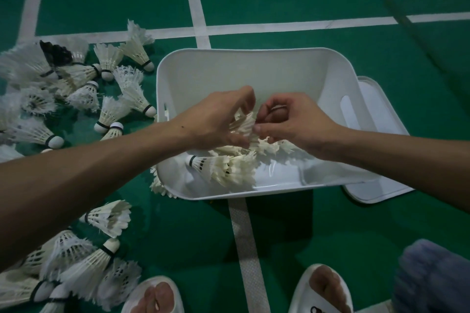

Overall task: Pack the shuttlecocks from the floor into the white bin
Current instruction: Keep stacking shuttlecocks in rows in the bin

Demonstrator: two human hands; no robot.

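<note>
A white bin stands on the green court floor. Several white feather shuttlecocks lie inside it near the front wall. Both hands meet over the bin. My left hand has its fingers curled round the feather skirt of a shuttlecock. My right hand pinches the same shuttlecock's feathers from the right side. Many more shuttlecocks lie on the floor at the left, one pile at the back and another near the front.
The bin's white lid lies on the floor, partly under the bin's right side. My two feet in white slippers are at the bottom edge. White court lines cross the green floor. A thin dark rod lies at the far right.
</note>
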